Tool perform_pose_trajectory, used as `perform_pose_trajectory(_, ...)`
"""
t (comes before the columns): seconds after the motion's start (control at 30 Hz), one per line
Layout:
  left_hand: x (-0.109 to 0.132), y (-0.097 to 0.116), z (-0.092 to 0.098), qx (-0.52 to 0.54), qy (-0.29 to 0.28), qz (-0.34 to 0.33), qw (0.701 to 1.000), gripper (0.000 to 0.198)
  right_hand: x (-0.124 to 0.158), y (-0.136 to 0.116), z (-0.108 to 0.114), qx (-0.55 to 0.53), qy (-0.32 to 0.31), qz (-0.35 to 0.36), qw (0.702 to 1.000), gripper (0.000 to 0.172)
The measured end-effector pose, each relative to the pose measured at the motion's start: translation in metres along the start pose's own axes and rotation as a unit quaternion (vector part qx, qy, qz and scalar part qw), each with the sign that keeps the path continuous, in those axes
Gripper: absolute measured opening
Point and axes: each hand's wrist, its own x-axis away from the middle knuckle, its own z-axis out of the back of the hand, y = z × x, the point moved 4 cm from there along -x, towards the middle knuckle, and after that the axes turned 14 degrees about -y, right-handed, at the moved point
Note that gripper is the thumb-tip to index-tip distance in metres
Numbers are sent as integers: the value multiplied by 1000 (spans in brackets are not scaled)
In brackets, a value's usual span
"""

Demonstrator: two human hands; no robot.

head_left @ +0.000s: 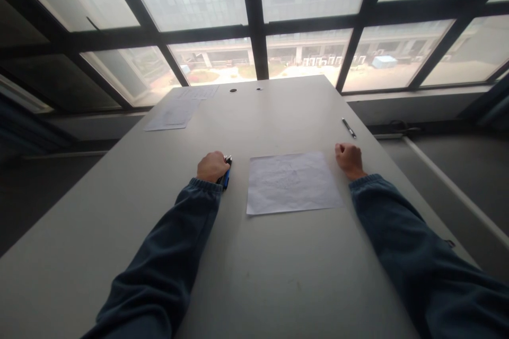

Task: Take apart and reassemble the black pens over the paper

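Note:
My left hand (212, 166) rests closed on the table, left of a sheet of paper. Along its inner side a bunch of pens (226, 179) shows, dark with a blue one among them; my fingers hide part of them. On the paper (292, 184) there are faint pencil-like lines, too pale to make out. My right hand (350, 161) is a fist just beyond the paper's upper right corner, with nothing showing in it. A dark pen (349, 127) lies a little past that fist, apart from it.
The white table (278, 265) reaches to large dark-framed windows. More paper sheets (173, 114) lie at its far left. Two small round spots, one a dark hole (233, 90), are near the far edge. A pale bar (453, 185) runs beside the table on the right.

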Motion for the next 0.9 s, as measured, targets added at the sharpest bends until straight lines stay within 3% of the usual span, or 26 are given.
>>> perform_pose_trajectory(0.33,-4,1,-1,-10,13,-9,1000,23,2,-1,0,2,-1,-3,1000,40)
perform_pose_trajectory(0.47,8,9,18,33,26,-42,998,21,2,-1,0,-5,2,-5,1000,39)
perform_pose_trajectory(0.57,26,25,37,132,69,-94,984,19,1,0,0,-23,11,-4,1000,38)
perform_pose_trajectory(0.7,49,59,43,324,90,-206,919,22,6,-14,4,-98,26,98,990,35)
perform_pose_trajectory(0.8,58,82,25,474,56,-261,839,21,23,-40,9,-209,17,206,956,33)
perform_pose_trajectory(0.9,63,100,0,575,24,-295,763,22,50,-72,8,-315,-45,263,911,32)
